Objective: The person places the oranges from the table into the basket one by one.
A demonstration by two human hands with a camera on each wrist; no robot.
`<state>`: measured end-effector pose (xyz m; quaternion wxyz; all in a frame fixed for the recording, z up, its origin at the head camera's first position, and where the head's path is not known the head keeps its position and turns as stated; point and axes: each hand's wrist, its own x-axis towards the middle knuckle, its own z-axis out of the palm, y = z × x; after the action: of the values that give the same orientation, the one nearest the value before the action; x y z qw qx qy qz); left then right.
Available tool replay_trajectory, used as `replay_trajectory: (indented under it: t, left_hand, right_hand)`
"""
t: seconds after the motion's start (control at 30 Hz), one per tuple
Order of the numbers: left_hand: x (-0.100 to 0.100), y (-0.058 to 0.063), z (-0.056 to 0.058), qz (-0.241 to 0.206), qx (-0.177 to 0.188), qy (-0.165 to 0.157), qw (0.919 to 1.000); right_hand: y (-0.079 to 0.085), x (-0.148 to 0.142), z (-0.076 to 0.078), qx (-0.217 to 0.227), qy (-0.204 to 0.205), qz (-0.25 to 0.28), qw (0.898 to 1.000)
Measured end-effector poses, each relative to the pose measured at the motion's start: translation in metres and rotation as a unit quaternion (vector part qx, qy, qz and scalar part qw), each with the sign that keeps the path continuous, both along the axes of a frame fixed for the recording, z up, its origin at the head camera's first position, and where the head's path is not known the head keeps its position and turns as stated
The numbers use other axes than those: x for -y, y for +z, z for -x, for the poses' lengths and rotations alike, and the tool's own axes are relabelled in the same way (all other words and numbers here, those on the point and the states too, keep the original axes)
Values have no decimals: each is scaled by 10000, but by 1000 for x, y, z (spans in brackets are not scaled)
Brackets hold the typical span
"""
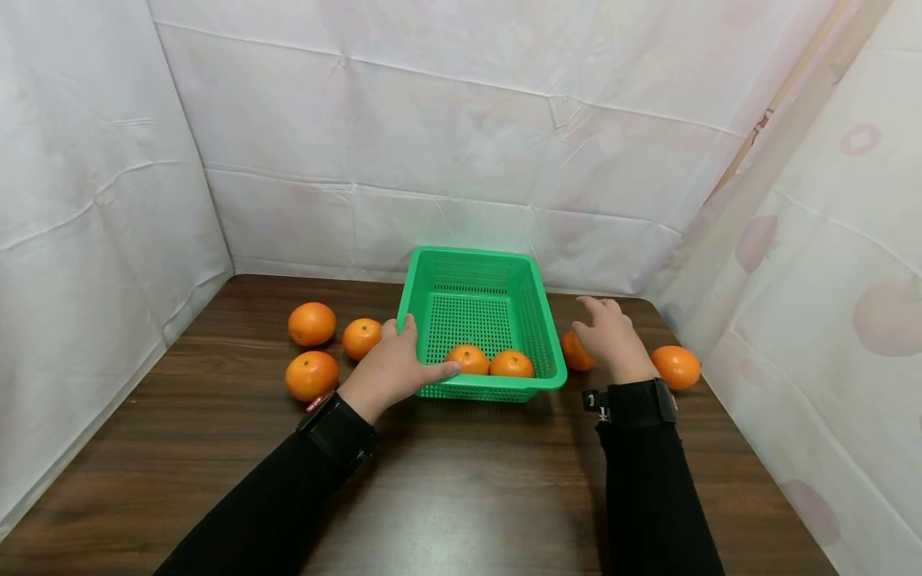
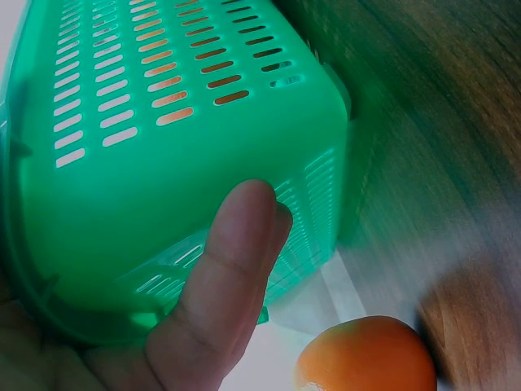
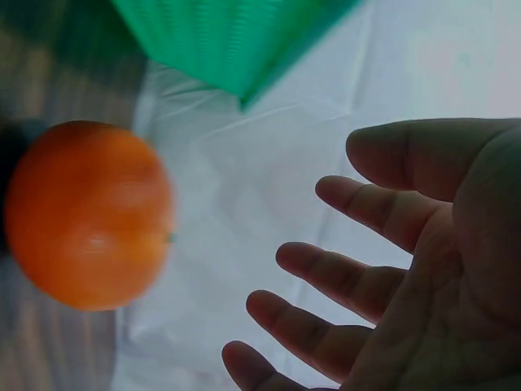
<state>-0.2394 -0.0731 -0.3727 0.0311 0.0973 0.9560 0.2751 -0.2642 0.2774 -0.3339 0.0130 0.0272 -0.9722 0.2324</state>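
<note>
A green plastic basket (image 1: 471,308) with slotted walls sits at the back middle of the dark table. Inside it, two oranges, one left (image 1: 468,358) and one right (image 1: 511,364), lie against the near wall. My left hand (image 1: 392,368) grips the basket's near left corner, thumb over the rim; in the left wrist view its fingers (image 2: 236,244) lie along the outer wall. My right hand (image 1: 612,340), fingers spread and holding nothing, hovers over an orange (image 1: 576,352) just right of the basket. That orange (image 3: 89,216) appears apart from the fingertips in the right wrist view.
Left of the basket are three more oranges: one near my left hand (image 1: 362,338), one farther back (image 1: 312,324) and one in front (image 1: 311,376). Another orange (image 1: 675,367) lies by the table's right edge. White cloth (image 1: 446,144) hangs behind and at both sides.
</note>
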Motion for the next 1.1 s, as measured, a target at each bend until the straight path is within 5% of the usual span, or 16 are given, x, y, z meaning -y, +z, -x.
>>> replay_trajectory:
  t: [0.53,0.83,1.1]
  left_hand:
    - [0,1,0,-17,-13,3,10000]
    - [0,1,-1,-32,-5,29,10000]
    - [0,1,-2,-45,-6,42,10000]
  right_hand:
    - [-35,1,14,752,523,-722,9932]
    - [-41,4,13,1425,652,-442,9867]
    - [-46,4,14,1450,640,-339,9868]
